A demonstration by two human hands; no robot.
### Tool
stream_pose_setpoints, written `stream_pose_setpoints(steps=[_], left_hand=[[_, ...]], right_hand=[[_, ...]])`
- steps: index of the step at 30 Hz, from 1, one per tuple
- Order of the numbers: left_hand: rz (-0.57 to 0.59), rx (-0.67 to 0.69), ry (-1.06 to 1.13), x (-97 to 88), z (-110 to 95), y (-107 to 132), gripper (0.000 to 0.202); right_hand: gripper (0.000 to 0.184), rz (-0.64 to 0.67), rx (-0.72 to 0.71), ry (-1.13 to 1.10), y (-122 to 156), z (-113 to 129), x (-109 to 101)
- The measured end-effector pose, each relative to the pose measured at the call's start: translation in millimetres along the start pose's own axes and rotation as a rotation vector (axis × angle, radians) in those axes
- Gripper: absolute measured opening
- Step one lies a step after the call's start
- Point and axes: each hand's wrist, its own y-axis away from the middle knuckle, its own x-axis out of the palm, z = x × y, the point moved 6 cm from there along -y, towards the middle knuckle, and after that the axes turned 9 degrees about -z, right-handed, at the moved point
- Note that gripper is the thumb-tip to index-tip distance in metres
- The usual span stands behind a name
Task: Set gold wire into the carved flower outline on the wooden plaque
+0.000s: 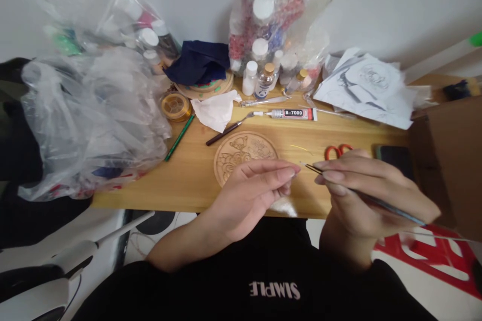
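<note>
Head cam: my L hand is up in front of the carved wooden disc, covering its near edge, thumb & fingertips together; can't tell if a tiny bit's pinched there. R hand, right of the disc, is clamped on the tweezers, tips aimed at my L fingertips, just apart from them. Pale speck at the tips, too small to ID. Thin yellow strand on the bench just right of the disc, red-handled scissors farther right, B-7000 tube beyond it, to the right. Technique, IMO: forearms braced vs. bench edge, light squeeze, tips in line w/ L fingertips, approx. no wrist twist.
</note>
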Motion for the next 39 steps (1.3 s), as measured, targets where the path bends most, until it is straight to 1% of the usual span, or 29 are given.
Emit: stream_pose_setpoints(steps=[3, 7, 9, 11, 14, 17, 20, 22, 23, 25, 27, 28, 29, 30, 32, 33, 34, 35, 36, 38, 39], left_hand=[[-0.011, -0.004, -0.016, 1.8, 1, 2, 0.007], [-0.006, 0.006, -0.066, 4.3, 1, 2, 0.006], [0.008, 0.012, -0.104, 5.7, 2, 1, 0.005], [0.016, 0.037, -0.139, 6.6, 1, 0, 0.010], [0.003, 0.110, -0.215, 6.0, -2, -1, 0.016], [-0.023, 0.210, -0.345, 4.6, -7, -1, 0.011], [-0.065, 0.353, -0.508, 4.1, -14, 0, 0.007], [-0.053, 0.417, -0.612, 5.7, -17, 0, 0.008], [-0.049, 0.434, -0.656, 5.4, -19, 0, 0.009], [-0.087, 0.464, -0.723, -1.4, -26, 2, 0.009], [-0.193, 0.528, -0.753, -19.0, -40, 11, 0.010], [-0.225, 0.568, -0.757, -30.2, -48, 19, 0.014], [-0.229, 0.612, -0.735, -42.5, -56, 29, 0.020], [-0.229, 0.634, -0.724, -57.2, -62, 41, 0.027], [-0.224, 0.620, -0.765, -91.9, -69, 66, 0.041], [-0.223, 0.589, -0.819, -110.9, -69, 78, 0.045], [-0.259, 0.556, -0.983, -130.9, -67, 90, 0.050], [-0.293, 0.494, -1.212, -150.8, -63, 99, 0.054], [-0.297, 0.434, -1.323, -169.3, -57, 106, 0.055], [-0.302, 0.342, -1.480, -201.1, -43, 114, 0.047], [-0.311, 0.313, -1.551, -213.9, -36, 115, 0.044]], right_hand=[[0.024, -0.038, 0.026, -0.003, -1, -3, -4], [0.024, -0.061, 0.005, -0.054, 3, -6, -6], [0.025, -0.052, -0.004, -0.077, 6, -9, -7], [0.027, -0.016, -0.003, -0.092, 9, -10, -7], [0.030, 0.050, 0.011, -0.107, 11, -11, -7], [0.031, 0.099, 0.006, -0.109, 10, -9, -9], [0.035, 0.178, -0.011, -0.129, 9, -4, -7], [0.040, 0.207, -0.020, -0.149, 9, -1, -7], [0.041, 0.211, -0.022, -0.156, 10, 0, -7], [0.038, 0.160, 0.005, -0.158, 12, -1, -10], [0.032, 0.023, 0.080, -0.155, 16, -8, -17], [0.028, -0.063, 0.127, -0.157, 18, -14, -21], [0.024, -0.152, 0.169, -0.165, 21, -19, -25], [0.022, -0.215, 0.207, -0.171, 25, -25, -28], [0.020, -0.289, 0.279, -0.171, 33, -36, -29], [0.020, -0.301, 0.309, -0.168, 38, -41, -28], [0.019, -0.312, 0.334, -0.167, 43, -45, -26], [0.018, -0.314, 0.368, -0.163, 49, -48, -24], [0.017, -0.318, 0.408, -0.158, 55, -52, -21], [0.014, -0.320, 0.483, -0.144, 66, -56, -17], [0.012, -0.324, 0.506, -0.136, 71, -57, -15]])
